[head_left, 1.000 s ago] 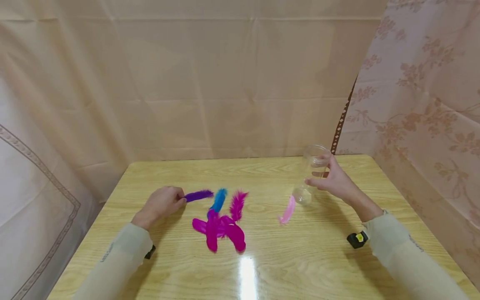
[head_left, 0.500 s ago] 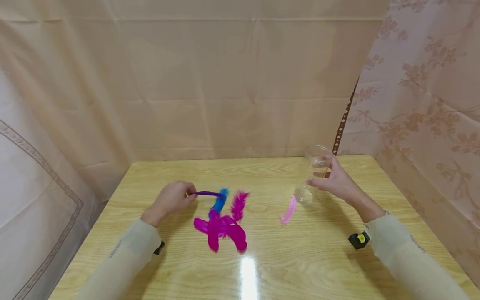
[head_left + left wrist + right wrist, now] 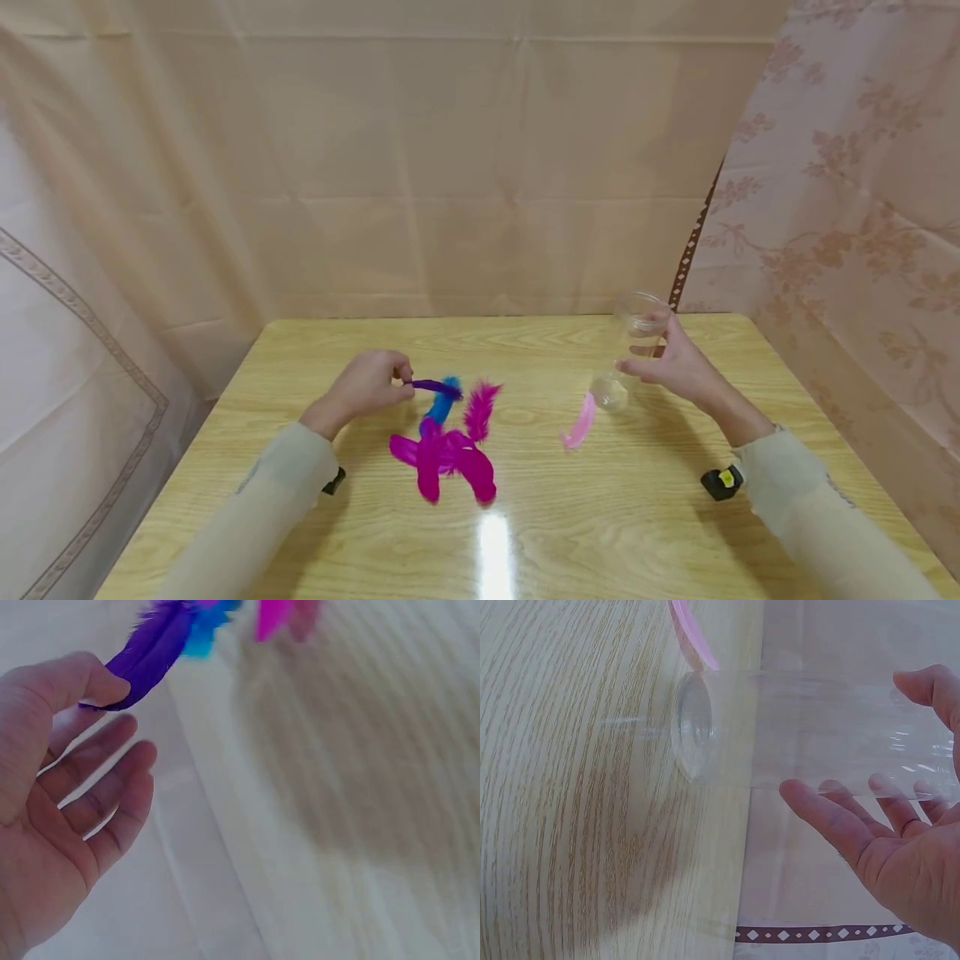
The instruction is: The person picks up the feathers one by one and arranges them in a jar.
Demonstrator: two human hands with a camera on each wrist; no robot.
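Observation:
Between thumb and forefinger, my left hand (image 3: 366,385) pinches the end of a purple feather (image 3: 435,387), its other fingers loosely curved in the left wrist view. The feather's free end points right, over a blue feather (image 3: 441,407). Just below lie several magenta feathers (image 3: 474,472), overlapping, with a fluffy magenta feather (image 3: 480,410) beside them. On the right, my right hand (image 3: 682,368) holds a clear, tall cylindrical container (image 3: 780,731), thumb and fingers on its sides. Its base is near the table, and a light pink feather (image 3: 580,422) lies by it.
Everything is on a wood-grain table (image 3: 600,517) with a glare spot near its front. A beige curtain (image 3: 390,167) hangs behind the back edge. A floral cloth (image 3: 862,217) hangs on the right, and a white cloth (image 3: 60,375) on the left.
My left hand has moved right with the purple feather, from left of the blue feather until its tip is over it. The right hand and the container have stayed in place.

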